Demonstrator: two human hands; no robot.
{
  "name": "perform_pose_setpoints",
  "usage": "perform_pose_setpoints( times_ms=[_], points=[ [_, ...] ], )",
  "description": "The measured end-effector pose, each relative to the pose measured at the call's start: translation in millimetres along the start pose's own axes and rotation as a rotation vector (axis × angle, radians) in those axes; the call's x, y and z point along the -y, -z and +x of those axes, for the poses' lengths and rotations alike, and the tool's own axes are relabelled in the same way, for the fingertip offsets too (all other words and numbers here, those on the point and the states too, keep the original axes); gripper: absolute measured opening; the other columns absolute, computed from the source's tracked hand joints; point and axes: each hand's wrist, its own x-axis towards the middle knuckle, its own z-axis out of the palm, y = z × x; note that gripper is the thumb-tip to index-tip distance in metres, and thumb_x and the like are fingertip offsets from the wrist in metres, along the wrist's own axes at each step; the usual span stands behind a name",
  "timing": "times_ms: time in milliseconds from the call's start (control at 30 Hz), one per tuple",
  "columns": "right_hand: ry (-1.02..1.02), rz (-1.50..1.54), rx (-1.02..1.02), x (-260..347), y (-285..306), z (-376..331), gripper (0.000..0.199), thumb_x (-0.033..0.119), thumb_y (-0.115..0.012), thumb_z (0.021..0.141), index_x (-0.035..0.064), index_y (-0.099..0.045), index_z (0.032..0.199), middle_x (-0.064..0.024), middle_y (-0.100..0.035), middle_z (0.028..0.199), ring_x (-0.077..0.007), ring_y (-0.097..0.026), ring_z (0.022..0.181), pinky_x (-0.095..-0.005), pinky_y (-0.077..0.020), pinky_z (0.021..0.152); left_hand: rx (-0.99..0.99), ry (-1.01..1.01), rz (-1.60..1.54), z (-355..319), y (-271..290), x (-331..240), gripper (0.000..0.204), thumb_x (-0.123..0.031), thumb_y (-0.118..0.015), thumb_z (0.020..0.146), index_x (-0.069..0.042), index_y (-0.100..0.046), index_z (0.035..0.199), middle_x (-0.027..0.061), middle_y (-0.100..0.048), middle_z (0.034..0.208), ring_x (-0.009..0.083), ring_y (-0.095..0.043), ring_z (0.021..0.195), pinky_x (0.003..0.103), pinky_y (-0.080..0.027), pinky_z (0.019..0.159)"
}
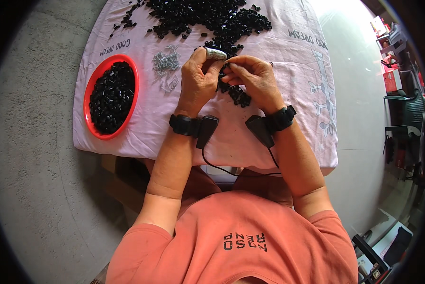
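Observation:
My left hand [200, 78] and my right hand [255, 78] meet over the middle of a small table covered by a pink cloth [278, 118]. Their fingertips pinch a small black plastic part [225, 67] between them. The left forefinger wears a grey wrap at its tip. Just under the hands lies a little heap of black parts [238, 94]. A big pile of the same black parts [208, 16] spreads across the far side of the cloth. Each wrist carries a black band with a small black box and a cable.
A red round dish [92, 118] filled with black parts sits at the left of the cloth. A small heap of thin metal pieces [166, 66] lies left of my hands. Grey floor surrounds the table; shelves and red items stand at the far right.

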Motion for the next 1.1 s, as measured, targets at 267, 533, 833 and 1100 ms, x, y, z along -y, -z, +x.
perform_pose_setpoints(
  times_ms=[267, 533, 833, 1100],
  points=[
    [0.006, 0.008, -0.003, 0, 0, 0, 0.02, 0.008, -0.06, 0.096, -0.0015, -0.064, 0.114, -0.0107, -0.071, 0.096, -0.0169, -0.071, 0.082, -0.0254, -0.0592, 0.071, -0.022, -0.034, 0.019, 0, -2, -2, 0.006, -0.002, -0.067, 0.087, -0.002, -0.063, 0.09, 0.0075, -0.064, 0.082, 0.0143, -0.063, 0.071, 0.029, -0.051, 0.065],
    [0.044, -0.085, -0.043, 3, -3, -1, 0.018, 0.01, -0.062, 0.096, -0.0044, -0.066, 0.106, -0.0105, -0.07, 0.088, -0.0157, -0.071, 0.076, -0.0237, -0.0581, 0.065, -0.012, -0.041, -0.026, 0, -2, -9, 0.006, -0.001, -0.069, 0.085, -0.001, -0.064, 0.088, 0.0084, -0.064, 0.082, 0.0157, -0.064, 0.071, 0.029, -0.052, 0.065],
    [0.033, -0.135, -0.048, 6, -2, -1, 0.017, 0.009, -0.06, 0.096, -0.0051, -0.066, 0.101, -0.0109, -0.07, 0.086, -0.0163, -0.071, 0.074, -0.0238, -0.0583, 0.063, 0.01, -0.028, -0.087, 0, -1, -5, 0.011, 0.002, -0.065, 0.087, -0.001, -0.069, 0.097, 0.005, -0.066, 0.084, 0.0119, -0.061, 0.073, 0.026, -0.05, 0.066],
    [0.006, -0.126, -0.052, 7, -2, -1, 0.016, 0.009, -0.059, 0.096, -0.005, -0.066, 0.101, -0.0113, -0.07, 0.087, -0.0169, -0.072, 0.074, -0.0238, -0.0583, 0.063, -0.019, 0.186, -0.304, -1, 1, -11, 0.013, 0.0, -0.062, 0.092, 0.0, -0.069, 0.104, 0.0008, -0.067, 0.084, 0.0065, -0.06, 0.074, 0.022, -0.05, 0.068]
  ],
)
